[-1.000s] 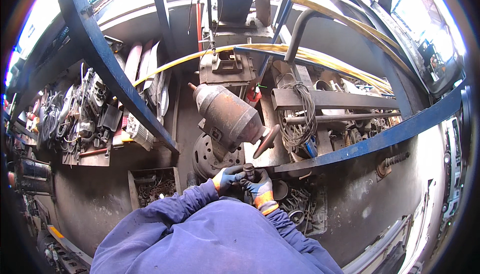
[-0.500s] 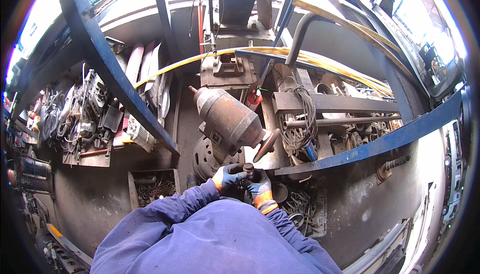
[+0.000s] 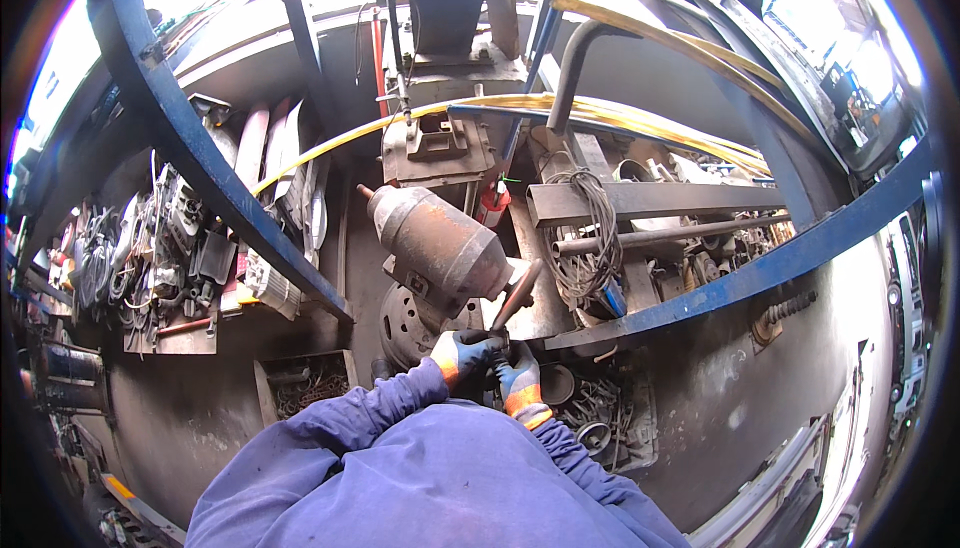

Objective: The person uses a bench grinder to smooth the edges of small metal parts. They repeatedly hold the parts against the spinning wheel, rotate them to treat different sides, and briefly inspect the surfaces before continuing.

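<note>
Pressure best light and even, I judge, thumbs well clear of the grinding wheel (image 3: 517,296). Small dark metal part (image 3: 501,339), mostly hidden, sits at 2 o'clock from my left grip (image 3: 466,354), 11 o'clock from my right grip (image 3: 518,378); both look closed around it. Wheel at 1 o'clock beyond; contact unclear.

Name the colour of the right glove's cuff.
Orange; the right glove's cuff shows best in the head view.

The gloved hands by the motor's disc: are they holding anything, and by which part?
The left hand and right hand seem to hold a small dark piece between them at the disc; which part they grip is hidden.
</note>
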Demonstrator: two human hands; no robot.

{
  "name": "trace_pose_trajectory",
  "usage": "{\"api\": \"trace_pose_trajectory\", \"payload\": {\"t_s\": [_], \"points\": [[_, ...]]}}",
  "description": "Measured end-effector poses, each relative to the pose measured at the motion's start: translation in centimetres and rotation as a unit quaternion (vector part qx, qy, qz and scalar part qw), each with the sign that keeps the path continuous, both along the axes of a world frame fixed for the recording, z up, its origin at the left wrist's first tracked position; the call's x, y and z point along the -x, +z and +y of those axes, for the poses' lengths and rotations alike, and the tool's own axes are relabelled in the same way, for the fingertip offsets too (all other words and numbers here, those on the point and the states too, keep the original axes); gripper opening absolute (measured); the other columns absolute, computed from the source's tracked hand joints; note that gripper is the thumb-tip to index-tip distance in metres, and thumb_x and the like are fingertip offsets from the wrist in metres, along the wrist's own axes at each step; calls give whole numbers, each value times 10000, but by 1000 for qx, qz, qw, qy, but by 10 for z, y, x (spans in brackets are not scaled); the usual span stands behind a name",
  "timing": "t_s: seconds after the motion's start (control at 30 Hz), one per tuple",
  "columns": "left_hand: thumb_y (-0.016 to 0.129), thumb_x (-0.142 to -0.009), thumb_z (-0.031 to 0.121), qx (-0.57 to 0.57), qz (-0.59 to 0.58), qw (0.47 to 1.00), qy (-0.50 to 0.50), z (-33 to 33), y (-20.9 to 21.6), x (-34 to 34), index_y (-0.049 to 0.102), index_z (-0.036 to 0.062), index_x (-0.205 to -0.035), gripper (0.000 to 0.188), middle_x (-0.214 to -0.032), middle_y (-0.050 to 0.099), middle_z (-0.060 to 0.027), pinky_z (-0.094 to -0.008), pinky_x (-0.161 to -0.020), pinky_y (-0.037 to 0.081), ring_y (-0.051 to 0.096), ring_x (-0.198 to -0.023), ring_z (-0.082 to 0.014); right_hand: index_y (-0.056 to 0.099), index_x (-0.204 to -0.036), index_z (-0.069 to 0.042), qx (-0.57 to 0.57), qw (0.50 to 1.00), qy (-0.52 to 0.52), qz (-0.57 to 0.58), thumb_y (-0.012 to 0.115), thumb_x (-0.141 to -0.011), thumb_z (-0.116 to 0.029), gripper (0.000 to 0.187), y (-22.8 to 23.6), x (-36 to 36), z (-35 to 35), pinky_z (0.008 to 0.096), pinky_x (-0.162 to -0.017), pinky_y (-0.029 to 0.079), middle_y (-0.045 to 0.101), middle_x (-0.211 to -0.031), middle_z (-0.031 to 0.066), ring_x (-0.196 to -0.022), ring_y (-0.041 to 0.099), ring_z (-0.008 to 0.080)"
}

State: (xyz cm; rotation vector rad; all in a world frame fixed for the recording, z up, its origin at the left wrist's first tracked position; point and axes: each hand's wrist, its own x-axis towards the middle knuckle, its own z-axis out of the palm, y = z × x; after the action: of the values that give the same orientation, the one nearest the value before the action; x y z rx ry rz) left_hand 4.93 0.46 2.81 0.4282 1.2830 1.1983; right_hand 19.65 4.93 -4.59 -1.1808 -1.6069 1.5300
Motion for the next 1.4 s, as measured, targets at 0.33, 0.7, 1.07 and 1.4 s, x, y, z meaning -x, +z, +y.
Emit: {"api": "trace_pose_trajectory", "payload": {"t_s": [0.33,0.7,1.07,1.4], "points": [[701,-899,217,-26,-26,999,6,-21,-16,9,664,-20,-1142,342,-961,685,-28,-265,-743,497,595,-847,-87,581,-1065,-8,101,994,13,40,767,-831,-103,314,29,13,-12,265,-575,506,645,-834,36,-675,597,104],[589,-983,228,-77,-28,996,-28,-49,-49,17,613,37,-1226,310,-1031,639,13,-243,-804,471,559,-916,-71,550,-1254,12,54,965,256,-24,630,-923,-469,590,13,2,-1,352,-925,457,655,-1110,114,-1025,578,195],[675,-923,270,14,76,997,11,-18,0,23,678,1,-1150,352,-972,698,-23,-252,-721,497,595,-804,-79,621,-1175,-43,296,942,100,121,653,-927,-399,435,16,19,-3,269,-690,494,665,-933,8,-765,576,104],[718,-892,247,4,72,996,51,-15,12,16,696,-22,-1094,337,-870,689,-23,-255,-638,480,575,-740,-76,565,-1284,-53,355,909,89,199,632,-946,-336,445,13,21,-3,306,-842,517,655,-1098,49,-951,620,157]]}}
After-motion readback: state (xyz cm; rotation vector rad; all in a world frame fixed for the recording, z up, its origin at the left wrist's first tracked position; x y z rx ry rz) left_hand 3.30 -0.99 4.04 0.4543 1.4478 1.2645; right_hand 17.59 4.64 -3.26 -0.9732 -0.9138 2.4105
